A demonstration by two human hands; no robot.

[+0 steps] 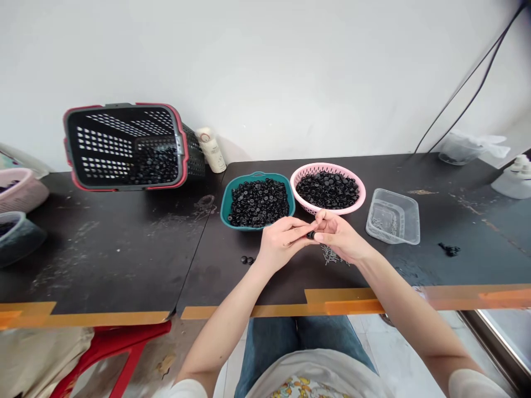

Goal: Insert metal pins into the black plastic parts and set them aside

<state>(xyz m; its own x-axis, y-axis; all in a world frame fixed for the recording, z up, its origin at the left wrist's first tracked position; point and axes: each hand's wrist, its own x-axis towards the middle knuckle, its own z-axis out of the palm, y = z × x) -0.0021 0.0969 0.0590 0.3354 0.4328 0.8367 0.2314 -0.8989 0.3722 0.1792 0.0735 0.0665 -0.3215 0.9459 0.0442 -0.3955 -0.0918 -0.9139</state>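
Note:
My left hand [282, 242] and my right hand [341, 236] meet above the front of the table. Between their fingertips is a small round black piece [311, 235], pinched from both sides and partly covered. Under my right hand lies a loose pile of thin metal pins [331, 255]. Two black round caps [248, 260] rest on the table left of my left wrist. Just behind my hands stand a teal basket [224, 205] of black discs with centre holes and a pink basket [362, 190] of black round caps.
A clear plastic tub [404, 221] with some pins stands at right, near a small black clump [449, 250]. At back left, a grey-and-red crate [185, 160] lies tipped with black parts inside, beside a white bottle [211, 150]. Orange tape [265, 311] runs along the table's front edge.

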